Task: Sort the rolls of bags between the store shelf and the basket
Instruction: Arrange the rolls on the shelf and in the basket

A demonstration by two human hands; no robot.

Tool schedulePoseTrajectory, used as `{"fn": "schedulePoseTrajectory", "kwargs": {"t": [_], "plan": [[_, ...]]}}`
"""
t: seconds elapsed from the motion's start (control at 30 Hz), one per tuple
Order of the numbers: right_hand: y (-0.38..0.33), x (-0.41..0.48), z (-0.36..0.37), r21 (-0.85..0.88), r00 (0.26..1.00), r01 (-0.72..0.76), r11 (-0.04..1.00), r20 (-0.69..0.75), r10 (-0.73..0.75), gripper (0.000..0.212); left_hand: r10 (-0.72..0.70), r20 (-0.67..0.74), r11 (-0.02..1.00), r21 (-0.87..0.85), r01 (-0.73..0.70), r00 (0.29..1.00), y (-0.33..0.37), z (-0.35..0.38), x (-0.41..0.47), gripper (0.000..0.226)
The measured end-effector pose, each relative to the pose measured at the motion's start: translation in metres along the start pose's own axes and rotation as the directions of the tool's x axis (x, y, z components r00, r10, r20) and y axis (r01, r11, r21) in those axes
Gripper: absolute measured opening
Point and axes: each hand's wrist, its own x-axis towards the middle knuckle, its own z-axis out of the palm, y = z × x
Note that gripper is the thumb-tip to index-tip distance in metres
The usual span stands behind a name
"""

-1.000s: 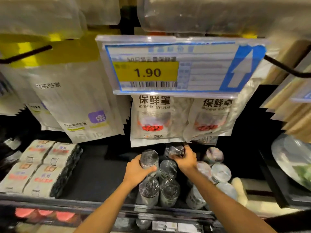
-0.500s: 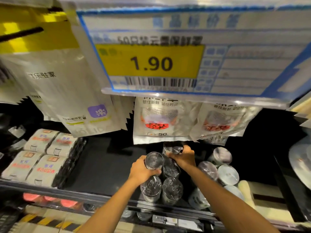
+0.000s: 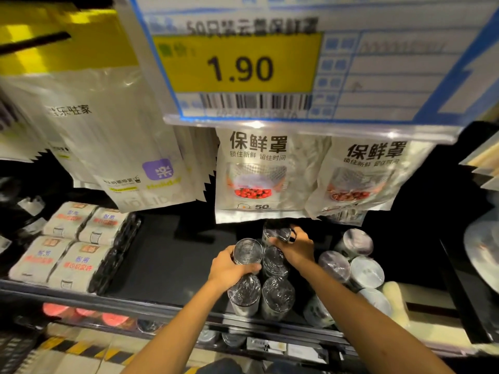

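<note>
Several upright rolls of bags in clear wrap stand in two rows on the dark store shelf [image 3: 167,268]. My left hand [image 3: 226,268] grips the second roll of the left row [image 3: 248,251] from its left side. My right hand [image 3: 295,248] holds the rear roll [image 3: 276,234] at the back of the right row, fingers curled over its top. Two more rolls [image 3: 244,294] stand in front of my hands near the shelf edge. The basket is not in view.
More rolls [image 3: 351,265] stand in a cluster to the right. Flat white packs [image 3: 67,249] lie at the shelf's left. Hanging packets [image 3: 259,174] and a large price tag [image 3: 243,68] reading 1.90 overhang the shelf. A metal rail [image 3: 151,310] runs along the front edge.
The camera has moved closer to the shelf, so the price tag looms larger. Both hands stay on the same rolls, with hardly any shift.
</note>
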Motion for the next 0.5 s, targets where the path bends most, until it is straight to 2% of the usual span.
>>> {"fn": "schedulePoseTrajectory", "kwargs": {"t": [0.2,0.33,0.5], "plan": [[0.0,-0.009,-0.002,-0.046,0.998,0.002,0.999,0.062,0.001,0.051,0.062,0.031,0.994,0.086,-0.064,0.998,0.005,-0.004,-0.008,0.064],[-0.004,-0.024,-0.008,-0.016,0.999,-0.019,1.0,0.037,0.019,0.069,0.146,0.023,0.958,0.245,-0.147,0.989,0.015,-0.013,-0.015,0.093],[-0.005,-0.058,-0.017,-0.064,0.988,0.137,0.989,-0.062,-0.141,0.062,0.337,0.11,0.798,0.493,-0.345,0.935,0.033,-0.025,-0.029,0.073]]}}
